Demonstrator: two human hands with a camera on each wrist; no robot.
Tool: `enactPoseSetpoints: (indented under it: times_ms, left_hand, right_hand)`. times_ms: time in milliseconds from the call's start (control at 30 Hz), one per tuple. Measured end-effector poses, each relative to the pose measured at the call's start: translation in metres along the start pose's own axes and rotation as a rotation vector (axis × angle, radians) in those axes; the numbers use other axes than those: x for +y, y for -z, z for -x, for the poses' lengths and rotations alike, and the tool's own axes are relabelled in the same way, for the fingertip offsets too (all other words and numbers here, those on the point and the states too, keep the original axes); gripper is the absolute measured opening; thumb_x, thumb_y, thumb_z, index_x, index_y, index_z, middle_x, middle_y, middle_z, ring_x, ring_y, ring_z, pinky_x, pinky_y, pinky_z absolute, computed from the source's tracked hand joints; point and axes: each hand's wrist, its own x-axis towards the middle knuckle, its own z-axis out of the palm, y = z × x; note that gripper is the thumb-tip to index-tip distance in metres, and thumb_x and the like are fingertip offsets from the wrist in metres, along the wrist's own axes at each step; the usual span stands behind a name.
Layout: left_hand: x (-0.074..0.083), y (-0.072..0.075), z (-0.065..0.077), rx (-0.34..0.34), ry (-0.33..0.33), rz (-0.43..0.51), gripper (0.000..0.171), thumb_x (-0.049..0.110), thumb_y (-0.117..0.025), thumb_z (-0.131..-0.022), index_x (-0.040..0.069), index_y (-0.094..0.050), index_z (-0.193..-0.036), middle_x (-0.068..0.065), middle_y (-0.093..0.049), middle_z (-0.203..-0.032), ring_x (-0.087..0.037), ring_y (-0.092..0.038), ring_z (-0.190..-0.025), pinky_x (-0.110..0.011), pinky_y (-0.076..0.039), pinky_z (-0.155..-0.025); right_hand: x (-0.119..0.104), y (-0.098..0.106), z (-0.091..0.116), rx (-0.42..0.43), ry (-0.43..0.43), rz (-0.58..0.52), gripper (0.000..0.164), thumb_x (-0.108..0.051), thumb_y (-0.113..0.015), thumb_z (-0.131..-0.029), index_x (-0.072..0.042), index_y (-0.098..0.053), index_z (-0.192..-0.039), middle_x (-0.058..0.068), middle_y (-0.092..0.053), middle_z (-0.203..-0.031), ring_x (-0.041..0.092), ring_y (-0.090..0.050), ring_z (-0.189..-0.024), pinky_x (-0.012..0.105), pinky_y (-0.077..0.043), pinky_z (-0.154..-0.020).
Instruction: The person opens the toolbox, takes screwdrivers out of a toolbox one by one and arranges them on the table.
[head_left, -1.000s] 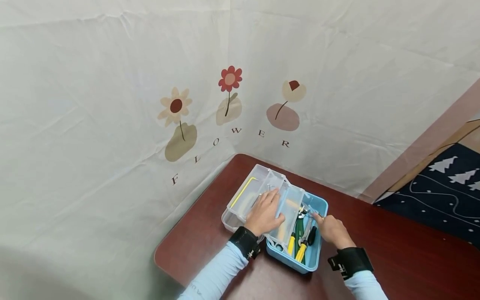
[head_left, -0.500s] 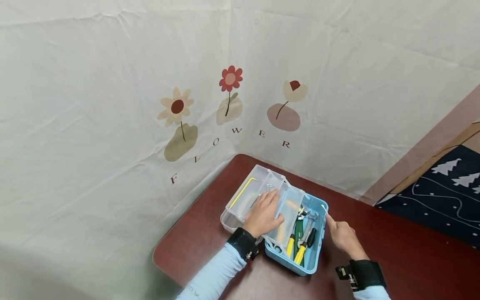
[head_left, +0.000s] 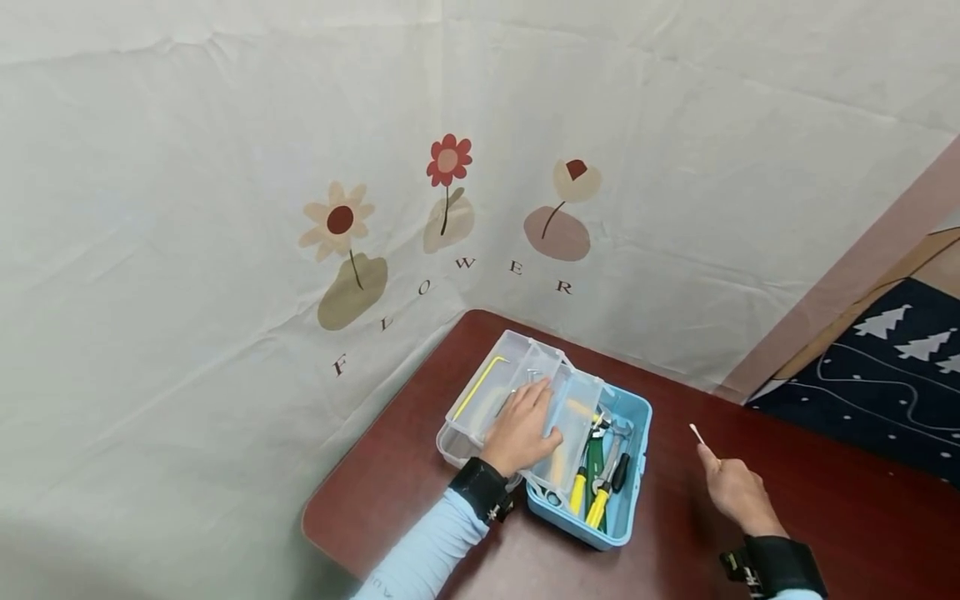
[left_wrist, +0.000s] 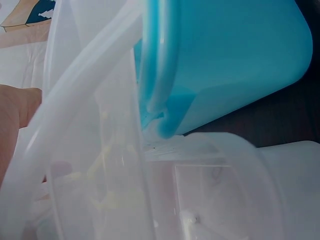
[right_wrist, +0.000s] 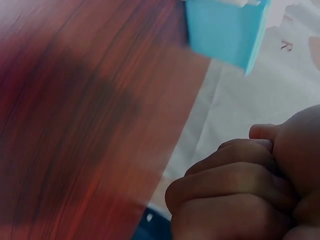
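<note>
My left hand (head_left: 519, 429) rests with spread fingers on the translucent tray (head_left: 581, 437) of a blue toolbox (head_left: 618, 529). In the left wrist view, part of that hand (left_wrist: 20, 115) shows beside the tray's pale handle (left_wrist: 75, 65). Right of the box, over the table, my right hand (head_left: 738, 492) pinches a thin pale rod (head_left: 696, 433) with a slightly wider tip; its kind is unclear. The right wrist view shows the right hand's curled fingers (right_wrist: 230, 185), while the rod is hidden. Inside the box lie yellow-handled tools (head_left: 597, 507), a wrench (head_left: 611, 462) and a black handle (head_left: 621, 473).
The toolbox's clear lid (head_left: 453, 446) lies folded out to the left. A yellow hex key (head_left: 478, 387) sits in its upper compartment. The red-brown table (head_left: 375, 483) meets a white fabric wall (head_left: 225, 208) behind. Dark tree-patterned cloth (head_left: 885, 375) hangs at right.
My right hand has drawn the thin rod out of the blue box and carried it right, away from the rim. The left hand has stayed on the tray.
</note>
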Motion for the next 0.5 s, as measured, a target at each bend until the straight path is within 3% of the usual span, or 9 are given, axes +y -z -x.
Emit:
enactPoseSetpoints:
  times_ms: [267, 400, 500]
  left_hand:
    - [0.006, -0.008, -0.002, 0.003, -0.021, -0.002, 0.063, 0.034, -0.062, -0.086, 0.005, -0.048, -0.14, -0.009, -0.041, -0.153, -0.025, -0.04, -0.14, -0.038, -0.033, -0.117]
    - [0.008, -0.009, -0.003, -0.006, -0.019, -0.022, 0.063, 0.035, -0.062, -0.087, 0.006, -0.048, -0.14, -0.008, -0.04, -0.153, -0.024, -0.04, -0.14, -0.037, -0.032, -0.118]
    - [0.008, -0.009, -0.005, -0.002, -0.031, -0.038, 0.063, 0.035, -0.061, -0.087, 0.006, -0.047, -0.141, -0.007, -0.041, -0.153, -0.024, -0.041, -0.14, -0.037, -0.033, -0.118]
  right_hand:
    - [0.048, 0.016, 0.012, -0.072, -0.091, 0.049, 0.102, -0.068, 0.001, -0.092, 0.01, -0.063, -0.104, 0.033, -0.059, -0.095, 0.04, -0.06, -0.083, 0.046, -0.045, -0.067]
    - [0.076, 0.021, 0.019, -0.098, -0.175, 0.068, 0.109, -0.071, 0.004, -0.09, 0.016, -0.058, -0.113, 0.041, -0.055, -0.108, 0.049, -0.058, -0.088, 0.048, -0.047, -0.07]
    - [0.093, 0.024, 0.024, -0.089, -0.283, 0.071, 0.11, -0.071, 0.004, -0.089, 0.017, -0.056, -0.117, 0.042, -0.053, -0.113, 0.05, -0.056, -0.092, 0.05, -0.048, -0.073]
